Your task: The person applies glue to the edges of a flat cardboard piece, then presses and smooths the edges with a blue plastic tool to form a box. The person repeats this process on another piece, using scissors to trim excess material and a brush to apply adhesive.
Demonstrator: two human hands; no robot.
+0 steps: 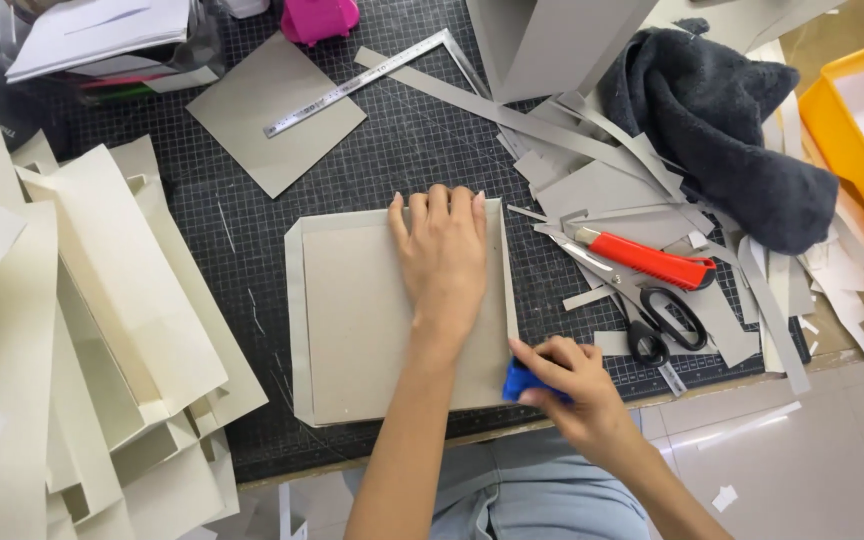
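Head view: blue scraper [519, 381] in right hand [572, 375] points at board [372, 330].

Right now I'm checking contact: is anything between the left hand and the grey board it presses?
Nothing visible. The left hand lies flat on the grey board, palm directly on it. The right hand holds a small blue tool at the board's right edge.

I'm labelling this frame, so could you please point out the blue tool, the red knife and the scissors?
blue tool [518, 381]: head view, on the blue part showing below the right hand's fingers.
red knife [652, 262]: head view, middle of its red handle.
scissors [664, 322]: head view, on the black handle loops.
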